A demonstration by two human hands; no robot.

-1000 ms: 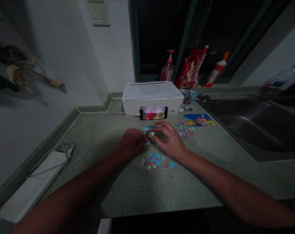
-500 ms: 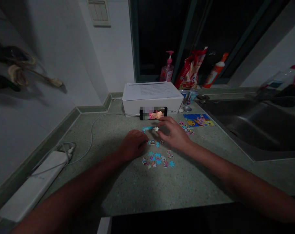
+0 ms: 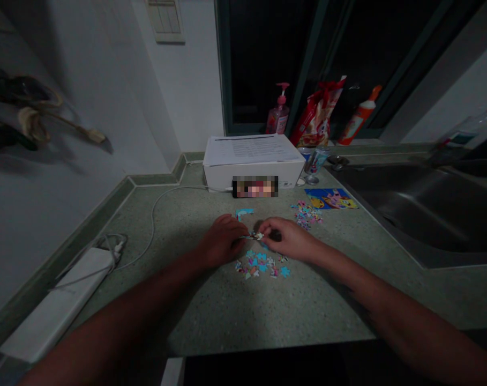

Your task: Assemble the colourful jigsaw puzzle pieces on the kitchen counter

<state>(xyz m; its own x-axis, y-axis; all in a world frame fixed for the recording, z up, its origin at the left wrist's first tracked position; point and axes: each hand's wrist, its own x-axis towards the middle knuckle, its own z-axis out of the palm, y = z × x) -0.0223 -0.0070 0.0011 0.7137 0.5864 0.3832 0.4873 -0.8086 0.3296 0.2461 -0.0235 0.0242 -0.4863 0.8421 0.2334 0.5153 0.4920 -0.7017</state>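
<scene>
My left hand [image 3: 225, 239] is closed at the fingertips on a small jigsaw puzzle piece [image 3: 248, 236], seen nearly edge-on. Facing it, my right hand [image 3: 288, 237] pinches a pale puzzle piece [image 3: 260, 236] between thumb and fingers. The two pieces meet or almost meet; I cannot tell whether they interlock. Just beyond my hands lies a joined light-blue strip of puzzle [image 3: 244, 212], bent like a corner. Several loose blue and multicoloured pieces [image 3: 261, 265] are spread on the counter nearer to me.
A heap of pieces [image 3: 307, 215] lies right, beside a colourful cartoon picture card [image 3: 332, 198]. A phone [image 3: 255, 187] with a cable leans on a white box [image 3: 253, 161]. The sink [image 3: 422, 257] is at right, a white power strip [image 3: 58, 305] at left.
My right hand has come down and towards me with the pale piece, from near the phone to the fingertips of my left hand. My left hand has stayed nearly in place.
</scene>
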